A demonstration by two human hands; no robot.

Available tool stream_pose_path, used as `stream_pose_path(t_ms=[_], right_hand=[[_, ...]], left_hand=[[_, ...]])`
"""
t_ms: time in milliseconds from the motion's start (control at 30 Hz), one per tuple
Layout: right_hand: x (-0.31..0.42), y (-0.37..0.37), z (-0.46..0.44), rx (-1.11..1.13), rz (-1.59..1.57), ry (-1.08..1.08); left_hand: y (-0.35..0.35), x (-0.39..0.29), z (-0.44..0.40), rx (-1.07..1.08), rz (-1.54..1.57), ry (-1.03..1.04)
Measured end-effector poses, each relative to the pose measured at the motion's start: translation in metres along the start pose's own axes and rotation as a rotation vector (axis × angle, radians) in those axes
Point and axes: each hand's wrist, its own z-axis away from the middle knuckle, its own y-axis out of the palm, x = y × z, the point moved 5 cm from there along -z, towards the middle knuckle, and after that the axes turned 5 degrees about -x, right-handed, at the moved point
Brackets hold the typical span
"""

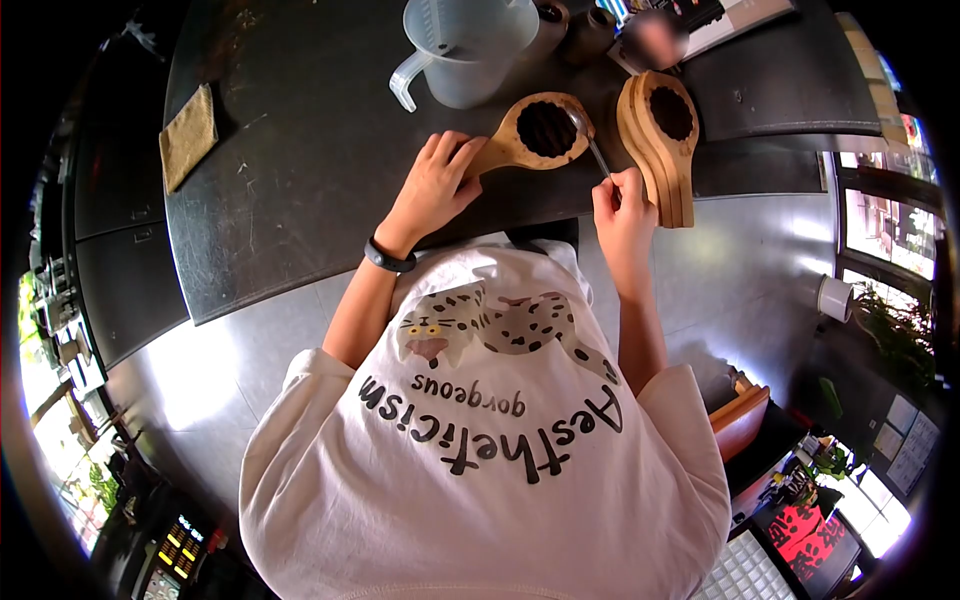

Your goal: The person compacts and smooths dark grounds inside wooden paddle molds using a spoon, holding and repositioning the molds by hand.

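Brown wooden paddle-shaped mould (510,143), upper centre of the frame: left hand (430,188) grasps its handle; right hand (624,215) pinches a slim silver metal spoon (597,152) at the hollow's edge. Brace the handle; apply light spoon pressure

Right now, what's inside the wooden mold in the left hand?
The wooden mold's scalloped cavity shows streaky dark brown; can't tell whether that's filling or stained wood. The spoon covers a bit of the right edge, hiding what's beneath.

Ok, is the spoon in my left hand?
No, your right hand holds the spoon, while your left hand grips the wooden mold by its handle.
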Motion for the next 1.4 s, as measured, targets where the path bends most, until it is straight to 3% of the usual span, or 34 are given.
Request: stream_pose_path(t_ms=[567,767,900,1233,1400], right_hand=[[-0.003,0.002,0.0,0.011,-0.056,-0.072],[-0.007,0.007,0.023,-0.031,-0.114,0.031],[-0.016,0.026,0.045,-0.04,0.024,-0.101],[-0.022,0.033,0.05,-0.037,0.125,-0.151],[-0.022,0.015,0.041,-0.113,-0.193,0.022]], left_hand=[[0.0,0.0,0.0,-0.021,0.003,0.007],[0.001,0.0,0.0,-0.016,0.006,-0.011],[0.002,0.0,0.0,-0.025,0.004,0.001],[0.001,-0.001,-0.002,-0.055,-0.014,0.002],[-0.002,-0.009,-0.003,-0.058,-0.102,-0.028]])
